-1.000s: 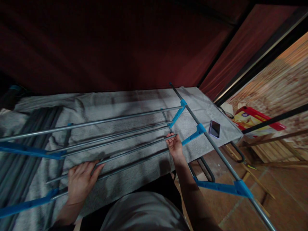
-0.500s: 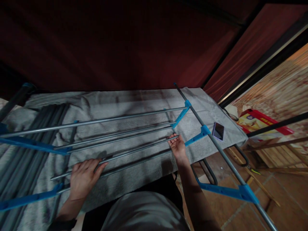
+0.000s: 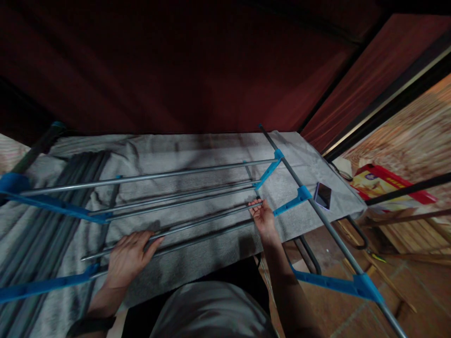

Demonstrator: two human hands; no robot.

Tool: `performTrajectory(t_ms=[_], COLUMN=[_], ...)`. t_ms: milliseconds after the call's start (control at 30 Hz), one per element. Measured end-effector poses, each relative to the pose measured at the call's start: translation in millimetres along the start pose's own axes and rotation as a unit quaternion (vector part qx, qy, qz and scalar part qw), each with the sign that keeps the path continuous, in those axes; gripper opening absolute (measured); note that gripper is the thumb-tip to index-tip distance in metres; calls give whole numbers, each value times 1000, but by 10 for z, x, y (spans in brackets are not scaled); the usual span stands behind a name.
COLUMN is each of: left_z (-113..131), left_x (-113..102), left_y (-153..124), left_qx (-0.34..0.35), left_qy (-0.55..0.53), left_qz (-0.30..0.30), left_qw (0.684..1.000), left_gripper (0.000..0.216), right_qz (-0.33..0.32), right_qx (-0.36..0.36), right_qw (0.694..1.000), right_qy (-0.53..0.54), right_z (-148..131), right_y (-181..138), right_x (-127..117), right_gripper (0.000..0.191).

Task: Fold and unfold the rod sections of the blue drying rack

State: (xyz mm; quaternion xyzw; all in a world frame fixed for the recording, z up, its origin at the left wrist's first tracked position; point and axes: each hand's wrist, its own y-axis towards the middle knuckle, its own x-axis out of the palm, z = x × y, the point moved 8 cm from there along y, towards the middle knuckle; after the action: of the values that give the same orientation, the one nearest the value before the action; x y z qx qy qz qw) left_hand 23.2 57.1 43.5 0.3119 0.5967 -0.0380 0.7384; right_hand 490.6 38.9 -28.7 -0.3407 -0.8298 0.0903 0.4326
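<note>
A thin grey metal tube [image 3: 204, 219] runs between my two hands, above the grey cloth. My left hand [image 3: 131, 253] is wrapped over its left part, and the tube's free end pokes out past the knuckles. Its right end rests in the fingers of my right hand [image 3: 262, 216], palm turned up. Around the hands stands a rack frame of metal tubes with blue plastic brackets. The right-hand bracket [image 3: 292, 201] is close to my right hand. Near my left wrist lies another blue bracket [image 3: 45, 285]. A fixed crossbar [image 3: 207, 238] passes below the held tube.
Several loose grey tubes [image 3: 66, 188] lie bundled at the left on the cloth [image 3: 169, 152]. A phone [image 3: 322, 195] lies near the right table edge. Beyond it are a red and yellow box [image 3: 387, 183] and a wooden stool [image 3: 412, 234]. A dark red panel [image 3: 183, 70] rises behind the table.
The view has shifted slightly, so the scene sits a little further right. Both hands keep their hold on the tube, with barely any movement against the rack.
</note>
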Motion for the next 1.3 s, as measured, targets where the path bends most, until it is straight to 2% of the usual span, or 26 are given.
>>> performTrajectory(t_ms=[200,300,533,900,1133,1300], left_z=[23,19,-19,40,-40,-8], left_x=[-23,-1,26,0,31,9], left_y=[27,34,18,45,29,43], left_qx=[17,23,4,30,-23,7], left_qy=[-3,-13,-39,-33,-71,-56], left_qz=[-3,-11,14,5,-2,3], left_qw=[1000,1000,999,999,997,998], left_gripper=[43,42,41,38,44,42], right_qz=[8,7,3,6,-15,-37], right_qx=[4,4,10,7,9,5], right_qw=[1000,1000,1000,1000,1000,999], right_qy=[6,1,-5,4,-18,-27], right_z=[-7,-9,-4,9,-21,-21], right_y=[-20,-18,-3,7,-22,-64], right_x=[-6,-10,-8,-15,19,56], right_gripper=[31,29,26,28,23,8])
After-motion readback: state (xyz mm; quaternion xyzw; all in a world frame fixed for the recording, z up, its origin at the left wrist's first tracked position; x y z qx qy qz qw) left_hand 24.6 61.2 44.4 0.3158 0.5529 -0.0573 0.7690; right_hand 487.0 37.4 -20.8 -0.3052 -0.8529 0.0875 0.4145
